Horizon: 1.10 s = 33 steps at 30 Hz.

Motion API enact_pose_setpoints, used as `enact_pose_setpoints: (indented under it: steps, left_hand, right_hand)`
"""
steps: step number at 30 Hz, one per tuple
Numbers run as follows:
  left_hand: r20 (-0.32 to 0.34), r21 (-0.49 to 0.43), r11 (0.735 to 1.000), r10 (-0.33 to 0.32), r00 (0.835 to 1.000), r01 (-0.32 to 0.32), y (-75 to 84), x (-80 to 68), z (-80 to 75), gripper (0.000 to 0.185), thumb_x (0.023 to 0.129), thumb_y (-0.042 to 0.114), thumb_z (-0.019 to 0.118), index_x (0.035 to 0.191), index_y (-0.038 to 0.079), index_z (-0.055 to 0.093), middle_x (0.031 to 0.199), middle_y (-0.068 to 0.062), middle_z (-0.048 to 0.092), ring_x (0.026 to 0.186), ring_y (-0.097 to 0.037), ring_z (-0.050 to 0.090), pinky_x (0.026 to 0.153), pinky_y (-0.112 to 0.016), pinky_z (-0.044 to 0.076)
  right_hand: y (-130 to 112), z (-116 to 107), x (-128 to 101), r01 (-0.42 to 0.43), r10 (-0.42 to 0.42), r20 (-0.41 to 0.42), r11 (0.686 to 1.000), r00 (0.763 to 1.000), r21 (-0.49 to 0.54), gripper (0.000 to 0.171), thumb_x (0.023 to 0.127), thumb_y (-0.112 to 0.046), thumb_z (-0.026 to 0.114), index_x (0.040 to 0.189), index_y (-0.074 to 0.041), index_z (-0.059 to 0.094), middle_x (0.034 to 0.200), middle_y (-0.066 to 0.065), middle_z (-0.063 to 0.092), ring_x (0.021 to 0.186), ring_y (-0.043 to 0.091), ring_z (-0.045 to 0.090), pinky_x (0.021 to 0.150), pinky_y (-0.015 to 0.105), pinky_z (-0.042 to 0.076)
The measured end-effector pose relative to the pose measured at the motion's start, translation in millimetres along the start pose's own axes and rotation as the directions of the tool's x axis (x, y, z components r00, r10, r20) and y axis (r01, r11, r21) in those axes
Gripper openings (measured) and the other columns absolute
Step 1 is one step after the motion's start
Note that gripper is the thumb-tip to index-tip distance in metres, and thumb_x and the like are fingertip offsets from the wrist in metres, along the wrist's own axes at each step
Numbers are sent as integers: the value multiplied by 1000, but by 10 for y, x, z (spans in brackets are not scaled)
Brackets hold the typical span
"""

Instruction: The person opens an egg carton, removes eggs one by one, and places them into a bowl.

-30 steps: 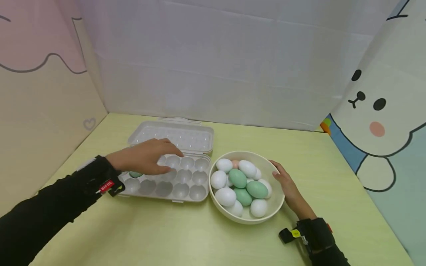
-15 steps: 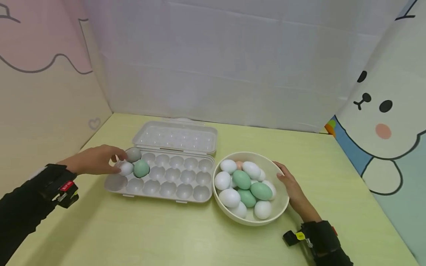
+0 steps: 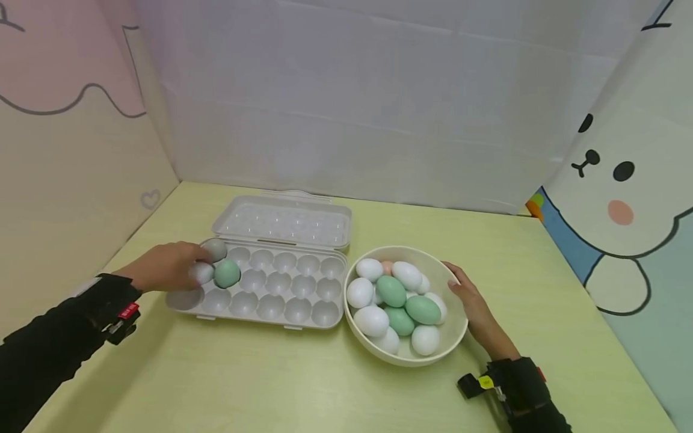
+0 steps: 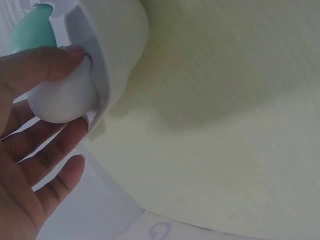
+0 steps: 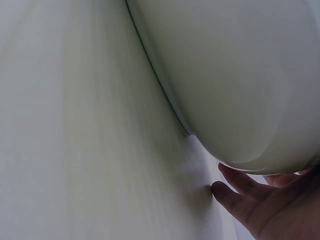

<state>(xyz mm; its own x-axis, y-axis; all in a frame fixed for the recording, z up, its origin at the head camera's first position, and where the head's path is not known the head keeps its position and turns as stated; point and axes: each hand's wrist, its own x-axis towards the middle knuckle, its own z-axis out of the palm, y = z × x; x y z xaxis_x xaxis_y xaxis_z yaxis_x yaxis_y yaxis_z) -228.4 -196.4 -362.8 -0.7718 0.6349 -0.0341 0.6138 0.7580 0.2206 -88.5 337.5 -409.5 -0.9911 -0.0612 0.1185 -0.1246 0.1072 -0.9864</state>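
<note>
My left hand [image 3: 169, 266] is at the left end of the open egg tray [image 3: 298, 310], its thumb and fingers around a white egg [image 3: 202, 272]. In the left wrist view, the thumb lies over this white egg [image 4: 65, 95] and fingertips reach its underside. A green egg [image 3: 227, 273] sits in the cup beside it, and a greyish-white egg [image 3: 215, 249] in the back corner cup. My right hand [image 3: 476, 310] holds the right rim of a cream bowl [image 3: 452, 337], thumb over the edge; fingers lie along its outer wall in the right wrist view.
Inside the bowl are several white eggs [image 3: 372, 321], several green eggs [image 3: 423, 310] and a pinkish egg [image 3: 387, 267]. The tray's lid [image 3: 284, 219] lies folded back behind it. A white curtain [image 3: 352, 108] closes off the back of the yellow table [image 3: 260, 385].
My left hand has moved from over the tray's middle to its left end and closed in around the white egg there. The right hand stays on the bowl.
</note>
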Motion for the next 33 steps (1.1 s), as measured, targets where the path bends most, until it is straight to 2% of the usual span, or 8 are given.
enact_pose_setpoints:
  steps: [4,8,15,18,23,25,29,33]
  left_hand:
    - [-22,22,1000,-19,1000,19,83,-16,-144,28,64,14,77,90,9,67,83,2,61,72,-17,54,64,-38,48]
    - [-94,-18,999,26,995,-27,232,-12,-252,28,63,14,75,87,10,59,78,3,57,67,-14,51,61,-32,46]
    - [-138,-188,966,154,978,-178,852,233,-302,37,66,13,78,96,12,56,86,1,57,73,-15,53,61,-29,47]
    - [-192,-157,933,292,937,-324,1188,394,-286,43,66,17,76,106,11,61,92,3,58,76,-11,52,64,-27,46]
    - [-259,-12,836,527,809,-549,1749,652,-205,43,69,30,76,109,15,69,97,5,59,85,-9,54,71,-30,36]
    - [-246,6,797,586,772,-603,1982,744,-169,39,71,33,76,107,18,70,98,5,60,89,-10,55,73,-31,34]
    - [-170,36,749,657,735,-662,2448,895,-85,39,75,36,75,110,21,69,101,6,61,93,-11,55,74,-30,33]
    - [-70,110,732,681,729,-673,2793,975,48,41,76,41,74,113,25,67,99,8,60,94,-10,55,78,-30,33]
  right_hand:
    - [-19,3,8,-32,32,-2,999,999,-9,46,104,-17,32,142,8,25,126,-13,45,110,1,48,89,16,40]
    - [-37,2,25,-50,50,-5,999,999,-21,47,104,-18,32,142,8,24,127,-12,44,110,0,48,88,16,41]
    - [-33,0,26,-68,68,-11,997,998,-33,47,104,-18,31,143,7,24,130,-7,41,110,-1,48,88,15,40]
    - [-12,4,11,-56,56,-14,998,998,-17,46,104,-17,31,142,7,25,127,-13,44,108,-2,48,88,15,41]
    - [-13,0,6,-44,44,-8,999,999,-6,45,104,-16,31,141,8,25,123,-19,47,109,-2,48,88,15,40]
    - [-15,-4,2,-45,45,-14,999,999,-6,44,104,-16,32,141,7,26,122,-19,48,108,-2,48,88,15,40]
    - [-15,-7,-9,-40,40,-15,999,999,10,40,103,-15,32,139,3,30,121,-18,50,107,0,50,87,16,41]
    - [-16,1,-2,-46,46,4,999,999,20,39,104,-16,33,139,0,31,122,-14,50,106,2,51,86,17,43]
